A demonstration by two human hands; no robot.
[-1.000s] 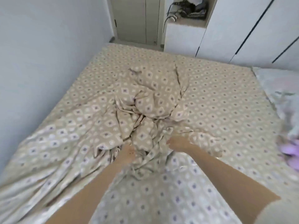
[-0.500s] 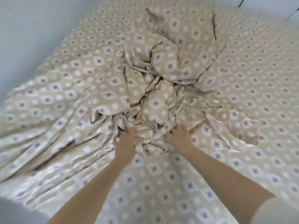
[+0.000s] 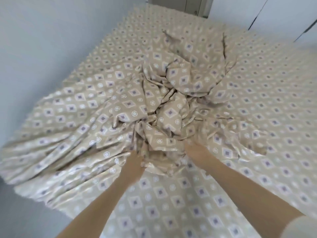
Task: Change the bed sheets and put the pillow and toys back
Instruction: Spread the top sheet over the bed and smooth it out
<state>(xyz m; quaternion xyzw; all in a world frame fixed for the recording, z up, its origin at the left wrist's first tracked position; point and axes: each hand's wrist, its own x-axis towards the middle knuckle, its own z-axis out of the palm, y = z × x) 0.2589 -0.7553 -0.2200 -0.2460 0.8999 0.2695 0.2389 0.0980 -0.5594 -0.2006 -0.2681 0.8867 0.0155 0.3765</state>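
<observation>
A beige bed sheet (image 3: pixel 257 100) with purple diamonds and white circles covers the bed. Its middle is bunched into a crumpled heap (image 3: pixel 171 103). My left hand (image 3: pixel 135 160) grips a fold at the near left side of the heap, fingers curled into the cloth. At the heap's near right side my right hand (image 3: pixel 193 150) reaches into the folds, its fingertips hidden under the fabric. Long creases run from the heap toward the bed's left edge. No pillow or toys are in view.
A pale wall (image 3: pixel 42 40) runs along the left side of the bed. White wardrobe doors (image 3: pixel 283 14) stand behind the far right, and a door (image 3: pixel 180 4) lies beyond the far end. Floor shows at the lower left.
Both hands stay in the bunched sheet while the view has tilted down and back up. The heap sits slightly tighter around my hands; the pillow at the right has left the view.
</observation>
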